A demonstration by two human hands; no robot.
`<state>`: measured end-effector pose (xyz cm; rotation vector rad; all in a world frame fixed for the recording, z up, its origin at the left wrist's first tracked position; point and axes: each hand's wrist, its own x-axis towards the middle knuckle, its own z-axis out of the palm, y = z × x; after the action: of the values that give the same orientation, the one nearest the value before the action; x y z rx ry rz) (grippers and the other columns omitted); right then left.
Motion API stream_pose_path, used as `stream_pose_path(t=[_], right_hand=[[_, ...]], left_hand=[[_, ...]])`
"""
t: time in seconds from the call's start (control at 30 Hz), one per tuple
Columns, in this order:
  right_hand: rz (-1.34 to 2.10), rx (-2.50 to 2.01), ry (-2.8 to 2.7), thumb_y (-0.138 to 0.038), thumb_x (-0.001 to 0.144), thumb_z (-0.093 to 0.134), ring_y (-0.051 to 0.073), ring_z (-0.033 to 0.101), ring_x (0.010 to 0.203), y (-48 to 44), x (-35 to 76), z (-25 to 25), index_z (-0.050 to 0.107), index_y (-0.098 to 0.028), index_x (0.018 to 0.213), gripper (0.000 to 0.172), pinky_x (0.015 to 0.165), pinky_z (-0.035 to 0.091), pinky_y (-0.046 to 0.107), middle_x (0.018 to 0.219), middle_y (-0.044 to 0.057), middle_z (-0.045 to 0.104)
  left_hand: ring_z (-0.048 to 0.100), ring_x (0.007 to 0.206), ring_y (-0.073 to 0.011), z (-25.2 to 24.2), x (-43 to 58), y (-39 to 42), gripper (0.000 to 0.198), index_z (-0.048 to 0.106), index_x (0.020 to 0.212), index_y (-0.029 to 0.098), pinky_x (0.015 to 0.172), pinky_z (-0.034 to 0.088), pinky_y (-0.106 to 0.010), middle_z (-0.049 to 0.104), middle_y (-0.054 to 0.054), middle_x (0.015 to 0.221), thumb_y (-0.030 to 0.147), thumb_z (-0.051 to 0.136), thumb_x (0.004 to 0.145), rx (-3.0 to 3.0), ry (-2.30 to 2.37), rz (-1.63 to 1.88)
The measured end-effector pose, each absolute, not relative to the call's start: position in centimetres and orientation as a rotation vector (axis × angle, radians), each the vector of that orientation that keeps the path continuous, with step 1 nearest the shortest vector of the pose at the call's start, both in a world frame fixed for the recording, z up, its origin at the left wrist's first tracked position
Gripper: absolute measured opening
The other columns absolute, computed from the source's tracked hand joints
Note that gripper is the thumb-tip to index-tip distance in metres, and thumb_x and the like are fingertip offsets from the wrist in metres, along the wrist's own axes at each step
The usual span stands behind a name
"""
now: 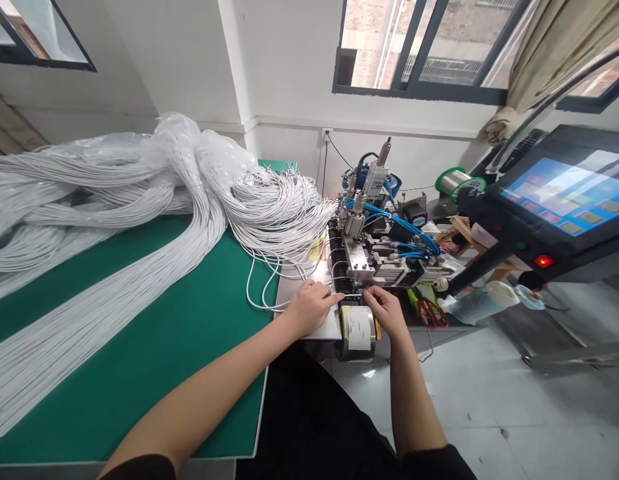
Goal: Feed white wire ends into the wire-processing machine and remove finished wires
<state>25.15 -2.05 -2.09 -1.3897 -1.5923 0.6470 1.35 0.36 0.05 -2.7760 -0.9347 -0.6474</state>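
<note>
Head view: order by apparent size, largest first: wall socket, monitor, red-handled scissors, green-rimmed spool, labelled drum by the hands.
1. Monitor
2. Labelled drum and green-rimmed spool: too close to rank, and the drum looks nearer
3. Red-handled scissors
4. Wall socket

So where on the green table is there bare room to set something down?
The widest bare patch of green table lies between the long white cable run and the left forearm; a narrower strip shows behind that run, before other bundles. It is crowded at the machine, where the left hand and right hand are.
</note>
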Motion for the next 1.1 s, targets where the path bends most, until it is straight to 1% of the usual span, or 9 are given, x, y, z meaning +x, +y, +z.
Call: stream_pose_path(t=[0.07,0.17,0.33,0.47,0.6,0.77,0.9,1.0,1.1], right_hand=[[0.756,-1.352,-1.534,-0.042,0.086,0.054,0.013,0.037,0.058,-1.8,25.1,-2.4,0.046,-0.019,0.064,0.032,0.057,0.03,0.025,0.06,-0.004,0.039],[0.913,-1.296,-1.393,-0.044,0.083,0.057,0.012,0.035,0.057,-1.6,24.8,-2.9,0.045,-0.02,0.063,0.034,0.055,0.029,0.024,0.059,-0.004,0.037],[1.12,-1.256,-1.06,-0.047,0.072,0.066,0.01,0.031,0.05,-1.6,23.8,-3.4,0.047,-0.019,0.059,0.036,0.048,0.024,0.023,0.054,-0.006,0.037],[1.202,-1.247,-0.902,-0.046,0.064,0.07,0.009,0.03,0.045,-1.7,23.3,-3.4,0.048,-0.02,0.059,0.035,0.045,0.023,0.022,0.05,-0.007,0.038],[1.22,-1.23,-0.901,-0.046,0.064,0.071,0.009,0.031,0.046,-1.7,23.4,-3.6,0.048,-0.02,0.059,0.035,0.046,0.023,0.022,0.05,-0.007,0.038],[1.147,-1.253,-0.972,-0.05,0.07,0.071,0.01,0.036,0.049,-2.2,23.8,-4.2,0.051,-0.019,0.061,0.038,0.048,0.028,0.023,0.053,-0.005,0.044],[0.938,-1.359,-1.092,-0.056,0.073,0.067,0.012,0.039,0.052,-2.8,24.5,-3.9,0.055,-0.018,0.061,0.041,0.05,0.03,0.024,0.054,-0.003,0.047],[0.778,-1.405,-1.172,-0.055,0.076,0.065,0.012,0.041,0.053,-3.4,24.9,-3.1,0.058,-0.018,0.062,0.041,0.051,0.031,0.024,0.055,-0.003,0.047],[0.696,-1.424,-1.229,-0.053,0.08,0.063,0.013,0.043,0.055,-4.2,24.9,-1.9,0.059,-0.018,0.065,0.038,0.053,0.033,0.025,0.058,-0.002,0.05]], left_hand=[[0.057,0.085,-0.0184,0.0,1.4,0.3,0.039,0.061,0.12,0.026,0.083,0.035,-0.034,0.064,-0.004,0.092,0.01,0.05,0.086,-2.782,-0.947,-0.645],[0.056,0.086,-0.0191,-0.1,1.5,0.3,0.039,0.061,0.121,0.027,0.084,0.034,-0.036,0.064,-0.004,0.092,0.011,0.049,0.086,-2.777,-0.952,-0.653],[0.055,0.087,-0.0208,0.2,1.6,0.2,0.039,0.062,0.119,0.027,0.084,0.033,-0.039,0.064,-0.005,0.091,0.011,0.049,0.086,-2.751,-0.974,-0.649],[0.054,0.089,-0.0215,0.2,1.6,0.1,0.039,0.062,0.119,0.027,0.086,0.032,-0.04,0.064,-0.005,0.092,0.011,0.049,0.086,-2.735,-0.98,-0.649],[0.054,0.09,-0.0214,0.1,1.6,0.0,0.04,0.062,0.119,0.027,0.087,0.031,-0.04,0.064,-0.005,0.092,0.01,0.049,0.085,-2.715,-0.971,-0.652],[0.054,0.088,-0.0214,0.2,1.5,-0.2,0.039,0.063,0.117,0.026,0.087,0.031,-0.04,0.064,-0.005,0.092,0.011,0.05,0.084,-2.678,-0.962,-0.672],[0.053,0.088,-0.0215,0.1,1.4,-0.2,0.036,0.064,0.114,0.026,0.087,0.031,-0.041,0.064,-0.005,0.092,0.012,0.053,0.083,-2.658,-0.991,-0.704],[0.053,0.088,-0.0217,-0.1,1.4,-0.2,0.033,0.065,0.111,0.023,0.086,0.032,-0.04,0.064,-0.005,0.09,0.012,0.053,0.083,-2.642,-1.015,-0.736],[0.054,0.088,-0.022,0.0,1.4,-0.1,0.031,0.066,0.109,0.022,0.084,0.033,-0.04,0.064,-0.006,0.089,0.012,0.053,0.082,-2.635,-1.047,-0.747]])
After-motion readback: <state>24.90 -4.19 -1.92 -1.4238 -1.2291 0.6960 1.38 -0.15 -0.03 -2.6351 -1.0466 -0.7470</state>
